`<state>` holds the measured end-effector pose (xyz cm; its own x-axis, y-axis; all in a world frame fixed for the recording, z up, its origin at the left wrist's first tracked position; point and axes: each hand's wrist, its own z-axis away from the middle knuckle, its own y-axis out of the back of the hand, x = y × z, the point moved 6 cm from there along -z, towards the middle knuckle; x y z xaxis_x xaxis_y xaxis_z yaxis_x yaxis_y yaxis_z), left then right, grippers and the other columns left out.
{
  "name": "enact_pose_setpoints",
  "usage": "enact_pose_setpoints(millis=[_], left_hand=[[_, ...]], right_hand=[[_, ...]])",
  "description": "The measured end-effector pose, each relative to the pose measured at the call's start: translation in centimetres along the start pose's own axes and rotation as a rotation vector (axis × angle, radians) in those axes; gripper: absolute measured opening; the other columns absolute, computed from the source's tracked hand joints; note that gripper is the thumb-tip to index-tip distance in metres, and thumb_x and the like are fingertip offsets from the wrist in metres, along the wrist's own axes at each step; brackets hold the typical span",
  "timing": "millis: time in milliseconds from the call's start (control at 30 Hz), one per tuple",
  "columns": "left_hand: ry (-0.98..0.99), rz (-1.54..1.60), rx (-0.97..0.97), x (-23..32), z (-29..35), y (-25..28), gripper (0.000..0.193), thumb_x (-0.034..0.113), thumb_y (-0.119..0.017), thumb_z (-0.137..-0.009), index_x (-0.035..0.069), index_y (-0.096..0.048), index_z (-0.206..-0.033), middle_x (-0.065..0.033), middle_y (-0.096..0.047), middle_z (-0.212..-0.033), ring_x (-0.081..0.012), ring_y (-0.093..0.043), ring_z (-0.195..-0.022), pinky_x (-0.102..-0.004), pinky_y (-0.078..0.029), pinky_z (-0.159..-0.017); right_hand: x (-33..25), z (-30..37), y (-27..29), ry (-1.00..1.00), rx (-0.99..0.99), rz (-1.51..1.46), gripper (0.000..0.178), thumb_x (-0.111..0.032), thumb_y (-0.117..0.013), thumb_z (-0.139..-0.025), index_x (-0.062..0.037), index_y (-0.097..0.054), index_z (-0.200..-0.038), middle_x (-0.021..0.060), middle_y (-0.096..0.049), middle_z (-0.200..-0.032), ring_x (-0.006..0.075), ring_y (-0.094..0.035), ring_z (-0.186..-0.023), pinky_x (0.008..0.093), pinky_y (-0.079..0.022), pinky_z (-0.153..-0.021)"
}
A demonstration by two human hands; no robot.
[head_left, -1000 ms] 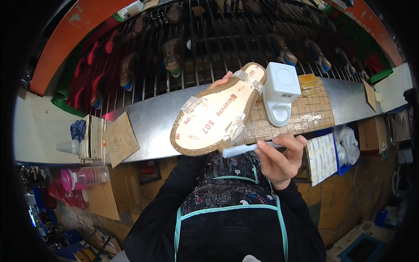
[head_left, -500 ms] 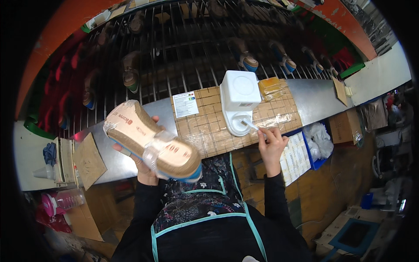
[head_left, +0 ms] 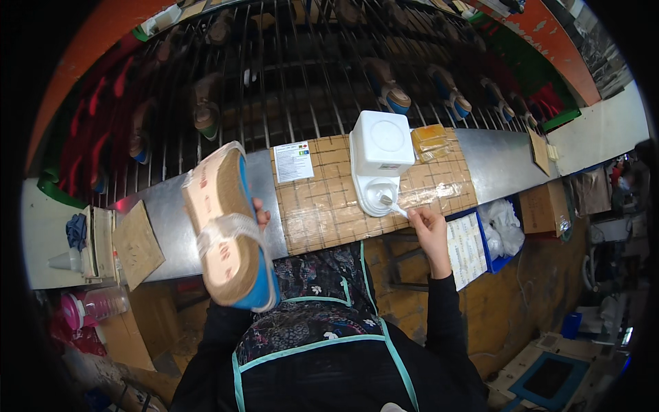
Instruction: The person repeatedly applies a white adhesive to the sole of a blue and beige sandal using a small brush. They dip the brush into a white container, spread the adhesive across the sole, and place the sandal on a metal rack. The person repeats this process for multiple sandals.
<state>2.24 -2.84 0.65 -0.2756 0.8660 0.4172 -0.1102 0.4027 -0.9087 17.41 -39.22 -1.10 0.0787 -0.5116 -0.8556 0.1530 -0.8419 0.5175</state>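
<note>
The sandal (head_left: 228, 221) points toe-away, its long axis tilting slightly left.

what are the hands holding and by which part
Left hand: a sandal, apparently around its middle, the grip mostly hidden behind it. Right hand: a white-handled brush, by the handle.

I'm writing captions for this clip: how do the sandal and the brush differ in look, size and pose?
Size: the sandal is broad and chunky; the brush is small and slim.
Look: the sandal has a pale footbed and blue along its side; the brush handle is whitish.
Pose: the sandal is tilted; the brush slants, tip at the round white cup.
Shared: both are held, the sandal by the left hand, the brush by the right hand.
</note>
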Motion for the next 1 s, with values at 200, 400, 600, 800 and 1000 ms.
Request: enact_pose_setpoints(millis=[200,400,600,800,1000], left_hand=[[0.043,-0.286,0.270,-1.4,-1.3,0.9,0.086,0.073,-0.033,-0.091,0.005,-0.035,-0.144,-0.0162,-0.056,-0.127,-0.0218,-0.061,-0.110,-0.0340,-0.053,-0.093],[0.092,-0.451,0.045,-3.5,-1.5,-3.0,0.089,0.074,-0.041,-0.088,0.000,-0.042,-0.139,-0.0162,-0.056,-0.130,-0.0223,-0.059,-0.114,-0.0349,-0.049,-0.098],[-0.025,-0.751,-0.091,-2.5,-0.6,-4.4,0.096,0.077,-0.053,-0.080,-0.006,-0.049,-0.129,-0.0149,-0.062,-0.118,-0.0201,-0.062,-0.105,-0.0317,-0.049,-0.092],[-0.149,-0.970,-0.110,-0.8,0.6,-3.9,0.090,0.071,-0.055,-0.081,-0.010,-0.054,-0.122,-0.0173,-0.068,-0.104,-0.0220,-0.066,-0.095,-0.0316,-0.051,-0.084],[-0.239,-1.105,-0.151,0.7,0.7,-4.6,0.090,0.070,-0.055,-0.080,-0.011,-0.056,-0.119,-0.0180,-0.070,-0.093,-0.0240,-0.070,-0.084,-0.0317,-0.053,-0.074]], right_hand=[[-1.7,0.6,-2.6,-0.024,-0.128,-0.311,0.016,-0.014,-0.069,-0.089,0.0013,-0.069,-0.093,-0.0006,-0.064,-0.074,0.0100,-0.057,-0.068,0.0237,-0.040,-0.058],[-15.5,4.7,-2.3,0.752,0.515,0.305,0.021,-0.011,-0.081,-0.073,-0.0129,-0.075,-0.093,0.0013,-0.066,-0.085,0.0152,-0.058,-0.081,0.0311,-0.030,-0.079],[-19.3,6.6,-6.2,0.718,0.251,-0.043,0.023,-0.009,-0.080,-0.071,-0.0130,-0.077,-0.094,0.0027,-0.060,-0.093,0.0149,-0.052,-0.080,0.0285,-0.035,-0.077],[-19.7,5.9,-8.8,0.675,0.184,-0.113,0.019,-0.008,-0.078,-0.074,-0.0103,-0.077,-0.093,0.0035,-0.059,-0.091,0.0138,-0.048,-0.068,0.0278,-0.035,-0.074],[-21.5,4.8,-9.4,0.677,0.129,-0.129,0.018,-0.009,-0.078,-0.076,-0.0095,-0.076,-0.094,0.0026,-0.058,-0.090,0.0133,-0.051,-0.071,0.0279,-0.033,-0.075]])
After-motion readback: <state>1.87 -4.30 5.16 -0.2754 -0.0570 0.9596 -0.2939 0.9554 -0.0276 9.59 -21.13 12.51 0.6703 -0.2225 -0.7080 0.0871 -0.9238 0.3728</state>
